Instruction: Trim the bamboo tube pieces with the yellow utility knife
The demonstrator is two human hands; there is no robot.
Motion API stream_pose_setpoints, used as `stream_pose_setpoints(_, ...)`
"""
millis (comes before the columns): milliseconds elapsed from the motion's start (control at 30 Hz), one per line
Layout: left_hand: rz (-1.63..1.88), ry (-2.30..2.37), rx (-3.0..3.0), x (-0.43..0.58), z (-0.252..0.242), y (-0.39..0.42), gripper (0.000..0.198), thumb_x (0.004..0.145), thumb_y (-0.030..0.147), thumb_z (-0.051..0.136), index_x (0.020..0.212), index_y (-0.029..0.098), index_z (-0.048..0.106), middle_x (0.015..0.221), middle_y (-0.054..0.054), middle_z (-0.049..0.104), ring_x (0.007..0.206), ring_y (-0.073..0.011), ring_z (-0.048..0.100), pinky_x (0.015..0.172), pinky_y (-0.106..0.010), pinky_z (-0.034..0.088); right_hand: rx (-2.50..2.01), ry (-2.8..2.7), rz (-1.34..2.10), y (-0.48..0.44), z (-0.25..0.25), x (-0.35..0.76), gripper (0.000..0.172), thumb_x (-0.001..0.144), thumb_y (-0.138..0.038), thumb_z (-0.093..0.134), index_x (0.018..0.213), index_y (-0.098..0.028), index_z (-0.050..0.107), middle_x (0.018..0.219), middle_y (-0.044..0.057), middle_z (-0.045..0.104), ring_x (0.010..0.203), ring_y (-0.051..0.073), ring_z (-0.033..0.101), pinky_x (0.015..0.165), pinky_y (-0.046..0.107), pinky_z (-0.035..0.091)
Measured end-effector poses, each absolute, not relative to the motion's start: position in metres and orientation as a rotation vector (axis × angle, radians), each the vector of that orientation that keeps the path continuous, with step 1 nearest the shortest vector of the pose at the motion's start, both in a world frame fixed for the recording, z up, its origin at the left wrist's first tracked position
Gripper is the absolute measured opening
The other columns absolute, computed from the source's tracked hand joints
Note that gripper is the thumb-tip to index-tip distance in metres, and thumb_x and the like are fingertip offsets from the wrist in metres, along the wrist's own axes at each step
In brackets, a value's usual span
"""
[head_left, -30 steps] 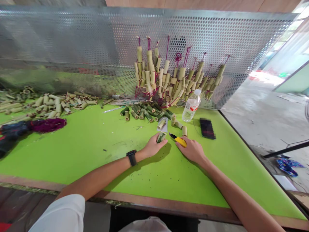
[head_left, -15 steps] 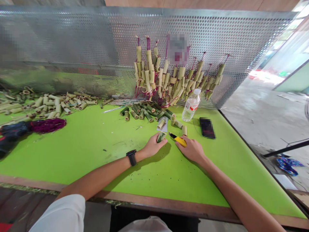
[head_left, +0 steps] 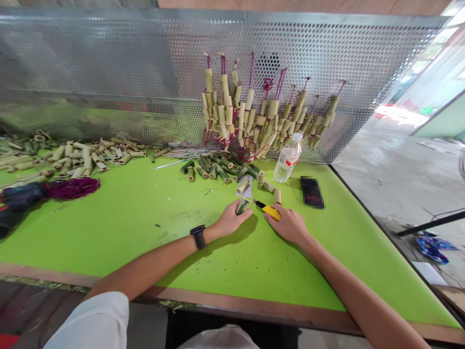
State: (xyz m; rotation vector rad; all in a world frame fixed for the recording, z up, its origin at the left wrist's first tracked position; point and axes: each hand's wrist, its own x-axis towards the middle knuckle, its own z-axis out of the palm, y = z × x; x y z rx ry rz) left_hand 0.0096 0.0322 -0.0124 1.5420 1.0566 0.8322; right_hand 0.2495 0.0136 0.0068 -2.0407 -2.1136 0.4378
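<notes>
In my left hand [head_left: 231, 218] is a short bamboo piece [head_left: 243, 206], green on its side with a paler upper end. The fingers are closed around it. My right hand [head_left: 288, 224] grips a yellow utility knife [head_left: 271, 212]; its dark tip points left toward the bamboo, with a small gap between them. Just beyond the hands, a pale bamboo piece [head_left: 242, 186] lies on a small white paper [head_left: 249, 193]. Another pale bamboo piece [head_left: 277, 196] stands close to my right hand. Behind these lies a heap of green bamboo pieces [head_left: 220, 169].
A water bottle [head_left: 286, 160] and a dark phone [head_left: 311, 193] are at the right. Strung bamboo pieces [head_left: 250, 116] hang on the perforated metal panel [head_left: 145, 63]. Cut bamboo [head_left: 85, 157] and purple string [head_left: 74, 188] lie left on the green table [head_left: 119, 228].
</notes>
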Motion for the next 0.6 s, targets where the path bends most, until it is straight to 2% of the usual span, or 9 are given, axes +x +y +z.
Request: stream_pose_setpoints(600,0.817,1.083,1.596,0.0094,-0.0087,0.0305,0.035,0.096,0.053,0.067,0.090,0.025,0.047,0.078,0.005,0.044,0.069,-0.0148,0.042,0.068,-0.032,0.036,-2.002,-2.137,0.454,0.0135,0.0075,0.2501,0.043,0.109,-0.052,0.055,0.136,-0.023,0.073,0.102,0.010,0.085,0.077,0.025,0.077,0.064,0.032,0.053)
